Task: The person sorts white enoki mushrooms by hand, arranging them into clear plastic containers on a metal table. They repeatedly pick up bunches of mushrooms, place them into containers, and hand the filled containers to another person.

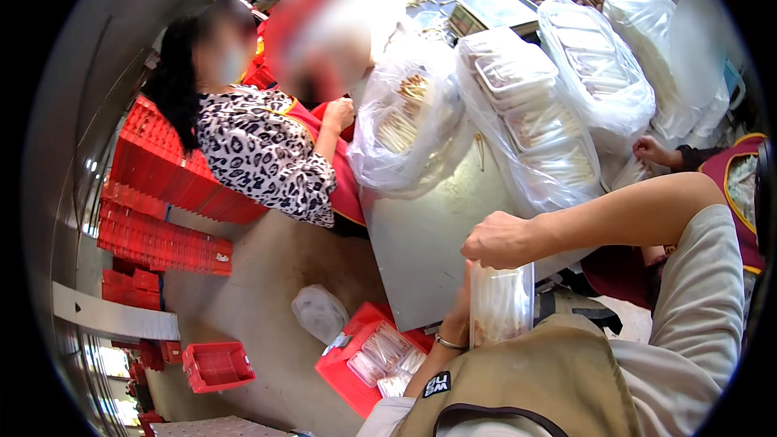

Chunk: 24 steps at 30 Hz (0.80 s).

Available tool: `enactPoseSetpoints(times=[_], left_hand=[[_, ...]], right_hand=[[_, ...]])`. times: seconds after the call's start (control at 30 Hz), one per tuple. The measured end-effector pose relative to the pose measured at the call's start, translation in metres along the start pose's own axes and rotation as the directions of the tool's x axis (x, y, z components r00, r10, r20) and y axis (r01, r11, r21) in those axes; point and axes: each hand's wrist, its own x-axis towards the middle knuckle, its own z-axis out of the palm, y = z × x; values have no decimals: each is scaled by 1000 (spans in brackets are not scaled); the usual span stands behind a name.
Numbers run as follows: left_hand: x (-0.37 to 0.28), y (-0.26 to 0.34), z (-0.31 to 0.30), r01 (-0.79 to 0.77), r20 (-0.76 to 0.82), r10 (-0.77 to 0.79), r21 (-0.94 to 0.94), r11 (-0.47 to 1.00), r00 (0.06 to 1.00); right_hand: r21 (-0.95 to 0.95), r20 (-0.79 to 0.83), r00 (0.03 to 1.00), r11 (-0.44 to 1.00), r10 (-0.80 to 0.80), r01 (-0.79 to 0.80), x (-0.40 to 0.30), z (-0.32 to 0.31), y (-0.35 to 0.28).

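Observation:
My left hand [461, 309], with a metal bangle at the wrist, supports the left side of a clear plastic-wrapped pack of long pale sticks [501, 303], held upright against my apron; its fingers are mostly hidden. My right hand [498, 240] is closed at the top end of the pack, and what its fingers pinch cannot be seen. Beyond it, on the metal table [413, 261], a large clear bag holds several similar packs [552, 133]. An open plastic bag of loose pale stalks [397, 133] stands to its left.
A red crate [358, 388] of packs sits left of me, beside a white plastic bag [320, 314]. Co-workers stand at the table's left, right and far sides. A scale [495, 9] and another bag of packs [592, 48] are farther back. Red crates [176, 164] are stacked at left.

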Motion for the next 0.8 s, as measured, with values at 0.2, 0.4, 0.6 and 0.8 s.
enactPoseSetpoints(times=[0.2, 0.4, 0.6, 0.8], left_hand=[[5, -6, -27, 31, -14, -35, -201, 979, 999], [-18, -14, -35, 3, -76, -25, -271, 963, 997], [-21, -14, -43, 50, -147, -92, -264, 963, 985], [-33, -10, -30, 57, -183, -118, -309, 950, 976]], right_hand=[[-80, -238, 971, 995, 35, -55, -5, 26, -10], [194, -28, 964, 947, 265, -255, -8, 31, 8], [434, -127, 955, 881, 269, -191, -26, 54, 11], [275, -83, 936, 910, 343, -309, -20, 48, -10]])
